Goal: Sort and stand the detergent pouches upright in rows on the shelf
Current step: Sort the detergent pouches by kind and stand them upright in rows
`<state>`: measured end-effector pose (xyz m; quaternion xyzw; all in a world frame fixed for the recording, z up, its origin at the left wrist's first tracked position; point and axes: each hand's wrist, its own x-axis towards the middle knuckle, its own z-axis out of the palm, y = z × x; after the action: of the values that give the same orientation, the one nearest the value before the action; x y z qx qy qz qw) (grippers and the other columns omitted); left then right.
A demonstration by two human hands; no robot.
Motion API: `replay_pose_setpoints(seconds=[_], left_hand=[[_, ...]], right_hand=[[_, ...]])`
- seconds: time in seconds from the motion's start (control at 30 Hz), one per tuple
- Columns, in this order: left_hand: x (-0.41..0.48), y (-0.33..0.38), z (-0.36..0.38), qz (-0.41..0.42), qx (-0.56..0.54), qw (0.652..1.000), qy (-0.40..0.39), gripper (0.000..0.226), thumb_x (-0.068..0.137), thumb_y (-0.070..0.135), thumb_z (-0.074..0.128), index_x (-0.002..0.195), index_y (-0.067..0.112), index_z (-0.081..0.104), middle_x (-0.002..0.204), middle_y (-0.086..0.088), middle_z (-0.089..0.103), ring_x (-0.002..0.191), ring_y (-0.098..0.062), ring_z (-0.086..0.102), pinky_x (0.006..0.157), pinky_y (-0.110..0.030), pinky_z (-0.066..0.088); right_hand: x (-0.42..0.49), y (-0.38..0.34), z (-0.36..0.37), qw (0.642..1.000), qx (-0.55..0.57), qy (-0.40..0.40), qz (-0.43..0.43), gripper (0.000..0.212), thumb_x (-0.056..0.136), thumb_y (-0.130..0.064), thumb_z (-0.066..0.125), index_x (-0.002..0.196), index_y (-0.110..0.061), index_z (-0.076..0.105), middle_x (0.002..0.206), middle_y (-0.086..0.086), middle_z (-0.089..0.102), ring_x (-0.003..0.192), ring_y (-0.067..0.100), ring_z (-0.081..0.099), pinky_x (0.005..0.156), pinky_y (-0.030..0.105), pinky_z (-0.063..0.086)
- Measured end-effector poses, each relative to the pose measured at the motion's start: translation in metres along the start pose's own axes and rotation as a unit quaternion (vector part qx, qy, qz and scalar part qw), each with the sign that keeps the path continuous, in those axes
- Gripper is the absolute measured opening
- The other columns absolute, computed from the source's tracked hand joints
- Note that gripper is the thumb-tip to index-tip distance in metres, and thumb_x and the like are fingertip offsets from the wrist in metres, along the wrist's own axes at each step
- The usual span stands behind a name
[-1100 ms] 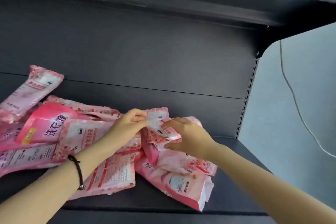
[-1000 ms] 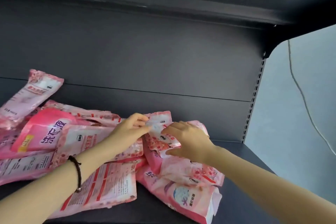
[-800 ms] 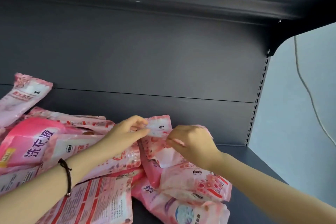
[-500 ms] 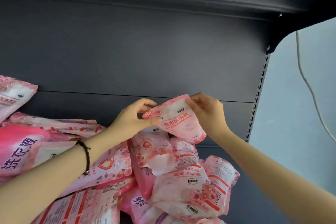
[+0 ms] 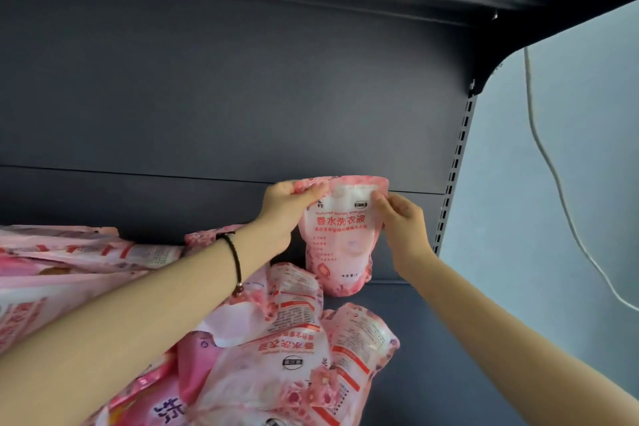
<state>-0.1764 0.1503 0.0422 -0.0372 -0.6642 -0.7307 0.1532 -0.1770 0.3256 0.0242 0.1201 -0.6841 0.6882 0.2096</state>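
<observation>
The step in hand looks to be standing one pouch (image 5: 340, 239) upright near the back right corner of the shelf (image 5: 435, 349). It hangs vertical, label facing forward, with its rounded base down at the shelf board just in front of the back panel (image 5: 242, 97) (whether it bears its own weight yet cannot be told). The left hand (image 5: 288, 206) pinches the pouch's top left corner and the right hand (image 5: 403, 223) pinches its upper right edge, so the hands are apart with the pouch between them, both clamped on it. The pouch is pale pink with red lettering, a white patch near the top and a flat sealed rim. It bulges low down, so it is probably soft and liquid-filled and may slump once released. The next move calls for settling the base flat, easing the fingers off one side at a time, and watching for a tilt. The heap of pouches (image 5: 276, 349) lies flat and jumbled toward the front and left edges, so most of the sorting remains.
</observation>
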Motion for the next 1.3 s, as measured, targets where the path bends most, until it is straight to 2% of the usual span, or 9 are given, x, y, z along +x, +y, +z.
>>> replay_pose_setpoints(seconds=[0.1, 0.43, 0.53, 0.6, 0.7, 0.8, 1.03, 1.13, 1.3], left_hand=[[0.009, 0.003, 0.034, -0.01, -0.021, 1.0, -0.003, 0.018, 0.079, 0.021, 0.078, 0.089, 0.008, 0.073, 0.083, -0.005, 0.075, 0.074, -0.017, 0.072, 0.058, -0.024, 0.057], [0.011, -0.026, 0.099, -0.023, -0.063, 0.997, -0.033, 0.017, 0.082, 0.025, 0.074, 0.086, 0.009, 0.072, 0.091, -0.008, 0.075, 0.084, -0.022, 0.072, 0.073, -0.033, 0.06], [0.011, -0.025, 0.093, 0.015, -0.006, 0.998, -0.068, 0.014, 0.085, 0.025, 0.071, 0.091, 0.012, 0.073, 0.093, -0.004, 0.075, 0.089, -0.02, 0.071, 0.077, -0.032, 0.058], [0.01, -0.016, 0.079, 0.069, 0.131, 0.984, -0.101, 0.016, 0.09, 0.026, 0.065, 0.093, 0.012, 0.072, 0.093, -0.004, 0.075, 0.09, -0.019, 0.071, 0.078, -0.034, 0.058], [0.004, 0.001, 0.05, 0.143, 0.402, 0.896, -0.125, 0.03, 0.09, 0.041, 0.061, 0.092, 0.013, 0.071, 0.088, -0.003, 0.074, 0.079, -0.016, 0.068, 0.076, -0.036, 0.056], [-0.013, 0.017, 0.013, 0.163, 0.526, 0.821, -0.151, 0.03, 0.088, 0.052, 0.058, 0.081, 0.026, 0.07, 0.076, 0.012, 0.069, 0.071, -0.004, 0.063, 0.069, -0.028, 0.052], [-0.051, 0.035, -0.07, 0.213, 0.765, 0.569, -0.212, 0.029, 0.087, 0.06, 0.045, 0.083, 0.035, 0.059, 0.079, 0.016, 0.059, 0.073, -0.003, 0.055, 0.057, -0.021, 0.037], [-0.06, 0.037, -0.101, 0.189, 0.784, 0.549, -0.219, 0.029, 0.088, 0.061, 0.046, 0.088, 0.035, 0.059, 0.081, 0.017, 0.056, 0.078, -0.005, 0.056, 0.061, -0.025, 0.038], [-0.063, 0.041, -0.15, 0.193, 0.779, 0.574, -0.165, 0.027, 0.088, 0.059, 0.048, 0.084, 0.035, 0.06, 0.078, 0.018, 0.055, 0.076, -0.002, 0.055, 0.056, -0.023, 0.035]], right_hand=[[0.012, 0.002, -0.021, 0.997, 0.069, 0.015, 0.039, 0.024, 0.097, -0.02, 0.055, 0.077, -0.01, 0.065, 0.077, 0.003, 0.063, 0.071, 0.013, 0.058, 0.068, 0.031, 0.053], [0.026, 0.026, -0.077, 0.991, 0.103, 0.041, 0.074, 0.024, 0.096, -0.024, 0.056, 0.077, -0.01, 0.064, 0.074, 0.001, 0.063, 0.074, 0.019, 0.061, 0.068, 0.032, 0.056], [0.029, 0.024, -0.092, 0.999, -0.001, -0.005, 0.05, 0.028, 0.097, -0.024, 0.054, 0.087, 0.0, 0.064, 0.084, 0.014, 0.066, 0.083, 0.03, 0.064, 0.086, 0.05, 0.055], [0.034, 0.016, -0.105, 0.977, -0.207, -0.053, 0.005, 0.03, 0.096, -0.021, 0.052, 0.094, 0.007, 0.06, 0.091, 0.024, 0.066, 0.087, 0.042, 0.064, 0.086, 0.055, 0.052], [0.035, -0.005, -0.127, 0.827, -0.542, -0.149, -0.005, 0.027, 0.093, -0.029, 0.05, 0.092, -0.006, 0.065, 0.091, 0.009, 0.069, 0.088, 0.032, 0.065, 0.076, 0.038, 0.054], [0.025, -0.024, -0.134, 0.715, -0.676, -0.179, 0.007, 0.029, 0.09, -0.04, 0.051, 0.093, -0.016, 0.067, 0.095, 0.002, 0.067, 0.085, 0.023, 0.066, 0.072, 0.033, 0.053], [-0.016, -0.054, -0.079, 0.634, -0.706, -0.229, -0.217, 0.024, 0.093, -0.051, 0.043, 0.1, -0.033, 0.058, 0.095, -0.008, 0.067, 0.077, 0.015, 0.062, 0.064, 0.027, 0.048], [-0.024, -0.052, -0.041, 0.607, -0.686, -0.269, -0.298, 0.027, 0.095, -0.049, 0.042, 0.105, -0.03, 0.059, 0.095, -0.007, 0.068, 0.082, 0.018, 0.065, 0.065, 0.028, 0.049], [-0.031, -0.045, 0.026, 0.688, -0.583, -0.334, -0.275, 0.022, 0.089, -0.05, 0.05, 0.09, -0.032, 0.064, 0.082, -0.015, 0.065, 0.074, 0.01, 0.06, 0.059, 0.023, 0.043]])
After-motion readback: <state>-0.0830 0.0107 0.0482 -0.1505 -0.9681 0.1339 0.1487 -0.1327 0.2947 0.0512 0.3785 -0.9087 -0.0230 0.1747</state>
